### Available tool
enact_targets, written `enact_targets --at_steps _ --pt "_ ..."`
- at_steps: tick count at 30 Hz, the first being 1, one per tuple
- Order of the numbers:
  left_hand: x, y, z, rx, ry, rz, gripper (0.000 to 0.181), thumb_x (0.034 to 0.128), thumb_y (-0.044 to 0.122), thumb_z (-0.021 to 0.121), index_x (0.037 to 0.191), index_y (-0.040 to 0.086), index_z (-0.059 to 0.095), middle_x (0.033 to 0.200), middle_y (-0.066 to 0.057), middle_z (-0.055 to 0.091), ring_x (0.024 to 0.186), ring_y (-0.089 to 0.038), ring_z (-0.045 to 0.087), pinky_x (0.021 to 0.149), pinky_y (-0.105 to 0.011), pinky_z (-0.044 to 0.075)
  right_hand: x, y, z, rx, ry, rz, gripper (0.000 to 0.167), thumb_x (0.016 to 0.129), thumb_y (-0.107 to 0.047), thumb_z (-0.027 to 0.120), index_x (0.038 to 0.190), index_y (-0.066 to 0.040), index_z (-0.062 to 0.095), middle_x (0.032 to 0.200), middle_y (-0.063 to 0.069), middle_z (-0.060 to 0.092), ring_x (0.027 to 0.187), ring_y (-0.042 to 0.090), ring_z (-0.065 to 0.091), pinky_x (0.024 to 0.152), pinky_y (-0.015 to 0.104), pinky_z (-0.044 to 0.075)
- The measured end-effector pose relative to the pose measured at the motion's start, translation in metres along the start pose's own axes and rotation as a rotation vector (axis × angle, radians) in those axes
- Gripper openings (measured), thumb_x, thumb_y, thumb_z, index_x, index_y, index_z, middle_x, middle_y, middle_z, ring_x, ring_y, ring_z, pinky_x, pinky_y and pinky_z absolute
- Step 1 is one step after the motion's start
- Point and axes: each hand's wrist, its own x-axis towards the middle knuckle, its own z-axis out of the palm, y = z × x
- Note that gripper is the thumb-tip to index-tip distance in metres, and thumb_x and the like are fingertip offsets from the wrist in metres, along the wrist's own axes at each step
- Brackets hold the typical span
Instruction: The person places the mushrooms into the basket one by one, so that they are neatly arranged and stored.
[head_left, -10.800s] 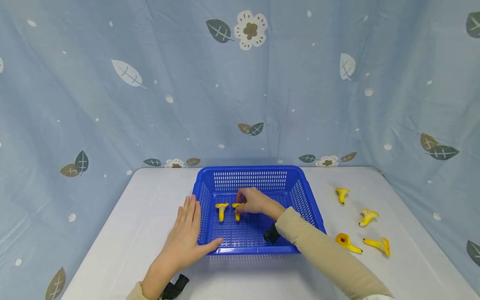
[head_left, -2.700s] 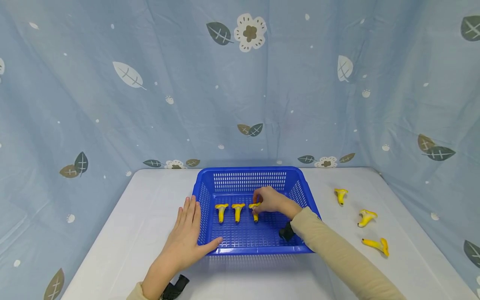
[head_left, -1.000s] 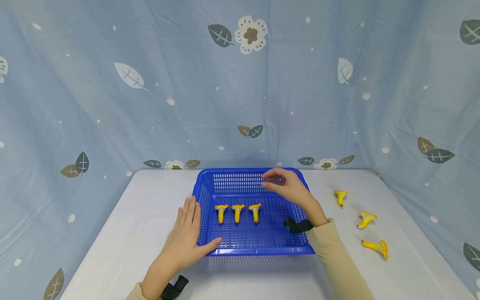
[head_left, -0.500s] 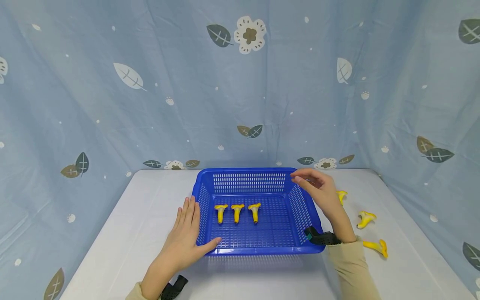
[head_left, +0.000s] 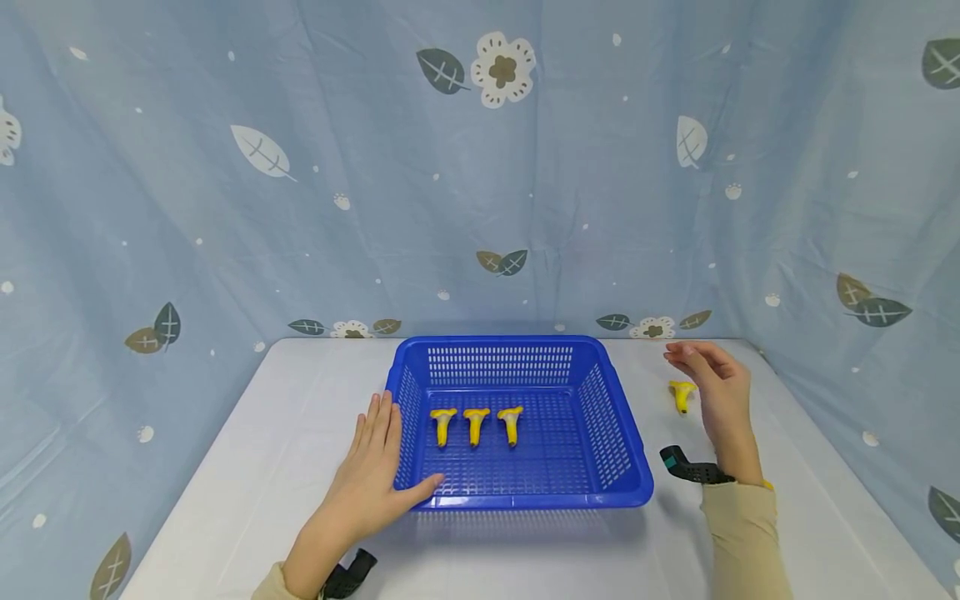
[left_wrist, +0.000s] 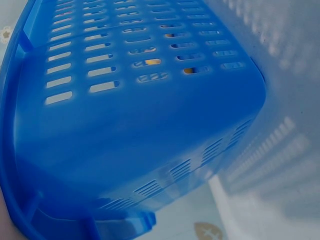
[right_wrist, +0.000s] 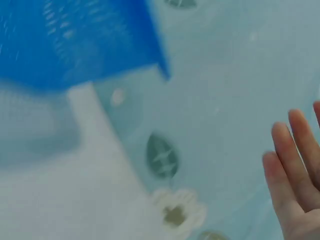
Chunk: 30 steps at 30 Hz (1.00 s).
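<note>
Three yellow mushroom-shaped pieces lie in a row inside the blue basket (head_left: 525, 502), at the left (head_left: 442, 427), the middle (head_left: 476, 427) and the right (head_left: 512, 426). My left hand (head_left: 363, 483) rests on the basket's left rim, fingers straight and thumb over the front corner. My right hand (head_left: 716, 392) is raised right of the basket, fingers loosely bent and holding nothing, beside a yellow mushroom (head_left: 682, 396) on the table. In the right wrist view the fingers of the right hand (right_wrist: 297, 170) are extended, with nothing in them. Another yellow bit shows behind the right wrist.
The white table (head_left: 300, 375) stands against a blue curtain (head_left: 420, 200) with leaves and flowers. A black strap device (head_left: 693, 469) sits on the right wrist, another (head_left: 349, 575) near the left. The left wrist view shows the basket's slotted wall (left_wrist: 140, 120).
A third mushroom was laid in the basket and let go. The right hand then rose and moved right, out past the basket's edge. The left hand has stayed in place.
</note>
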Motion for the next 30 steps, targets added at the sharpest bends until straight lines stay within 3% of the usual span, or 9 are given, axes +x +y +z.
enact_targets --at_steps 6,15,22,26,30 --pt "0.0 0.0 0.0 -0.014 -0.004 -0.006 0.116 0.0838 0.071 0.06 0.154 -0.009 0.013 0.164 -0.024 -0.001 0.151 -0.034 -0.01 0.12 -0.056 0.007 0.005 0.038 -0.017 -0.096 0.187 0.157 0.032 0.097 -0.014 0.065 0.122 0.007 0.065 0.114 0.003 0.07 0.107 0.013 0.062 0.093 0.013 0.047" --pt "-0.001 0.0 0.0 -0.015 -0.001 -0.009 0.117 0.0839 0.072 0.059 0.154 -0.009 0.013 0.164 -0.024 -0.001 0.151 -0.037 -0.007 0.12 -0.056 0.006 0.001 0.061 -0.026 -0.21 0.323 0.326 0.036 0.099 -0.022 0.062 0.132 -0.007 0.063 0.131 0.0 0.06 0.114 0.008 0.053 0.095 0.012 0.043" --pt "-0.001 -0.001 0.0 -0.019 -0.003 -0.021 0.117 0.0835 0.073 0.058 0.155 -0.008 0.012 0.164 -0.023 -0.001 0.151 -0.033 -0.011 0.12 -0.054 0.004 -0.004 0.073 -0.024 -0.38 0.319 0.325 0.042 0.102 -0.023 0.054 0.14 -0.005 0.055 0.146 0.011 0.049 0.139 0.022 0.038 0.118 0.033 0.026" --pt "-0.001 -0.001 0.001 -0.018 -0.001 -0.017 0.117 0.0835 0.073 0.058 0.155 -0.008 0.012 0.164 -0.023 -0.002 0.151 -0.034 -0.01 0.12 -0.055 0.005 -0.005 0.081 -0.027 -0.46 0.278 0.361 0.047 0.103 -0.023 0.051 0.146 -0.006 0.048 0.154 0.013 0.04 0.144 0.027 0.031 0.121 0.039 0.018" --pt "-0.001 0.0 0.002 -0.02 0.003 -0.009 0.117 0.0838 0.072 0.058 0.155 -0.009 0.013 0.164 -0.023 -0.001 0.151 -0.036 -0.008 0.12 -0.055 0.006 -0.006 0.088 -0.032 -0.542 0.203 0.404 0.052 0.103 -0.021 0.049 0.152 -0.007 0.04 0.16 0.015 0.029 0.145 0.035 0.027 0.119 0.047 0.021"
